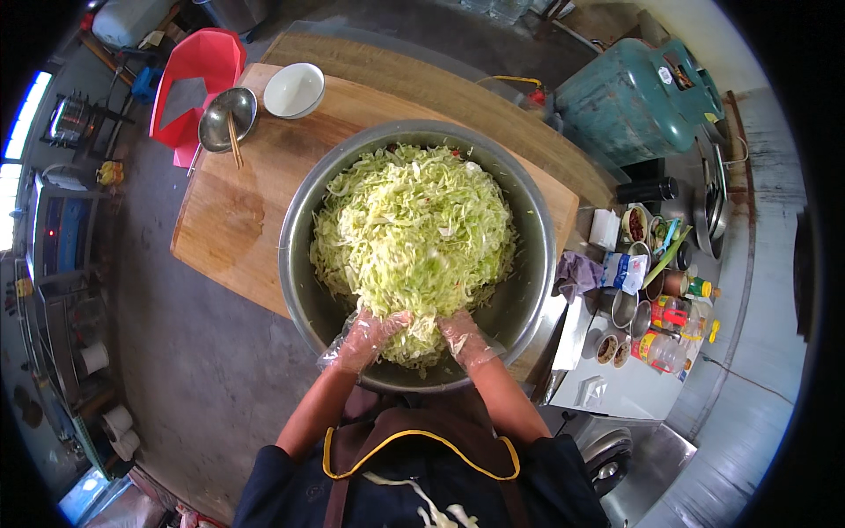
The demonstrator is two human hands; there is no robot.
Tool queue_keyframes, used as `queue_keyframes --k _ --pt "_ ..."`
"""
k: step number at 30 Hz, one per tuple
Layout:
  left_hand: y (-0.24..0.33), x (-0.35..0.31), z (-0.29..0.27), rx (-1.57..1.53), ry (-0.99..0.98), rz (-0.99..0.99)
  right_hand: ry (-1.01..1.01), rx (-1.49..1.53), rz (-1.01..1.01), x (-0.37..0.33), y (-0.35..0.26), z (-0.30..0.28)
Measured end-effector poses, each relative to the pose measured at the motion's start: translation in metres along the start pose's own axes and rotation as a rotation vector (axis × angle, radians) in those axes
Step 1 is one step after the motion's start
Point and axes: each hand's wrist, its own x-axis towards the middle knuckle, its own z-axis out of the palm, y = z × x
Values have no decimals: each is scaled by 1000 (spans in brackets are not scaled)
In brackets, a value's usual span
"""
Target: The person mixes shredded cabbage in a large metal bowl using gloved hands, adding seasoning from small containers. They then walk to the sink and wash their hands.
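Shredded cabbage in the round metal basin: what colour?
Pale green shredded cabbage with whitish strands; best in head view.

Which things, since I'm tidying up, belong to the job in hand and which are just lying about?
In use:
left hand and right hand, in clear gloves
shredded cabbage
large metal basin
wooden board beneath it

Apparently lying about:
white bowl
small metal bowl
chopsticks
green gas cylinder

Gloved hands [374, 339] in shredded cabbage [418, 224] heaped in metal bowl [530, 264]

Glare: left window [25, 119] | light: moderate | edges: curved, black | blur: central cabbage [427, 264]
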Motion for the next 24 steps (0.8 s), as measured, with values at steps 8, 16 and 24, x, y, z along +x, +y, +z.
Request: queue_keyframes --k 8,16,24 --pt "52 -18 25 685 8 340 -200 81 -504 -44 -73 -10" --pt "113 -16 49 1017 12 523 -12 -1119 -1130 -42 -140 -31" --pt "116 21 9 1100 416 480 40 -623 -787 -1 -165 -47"
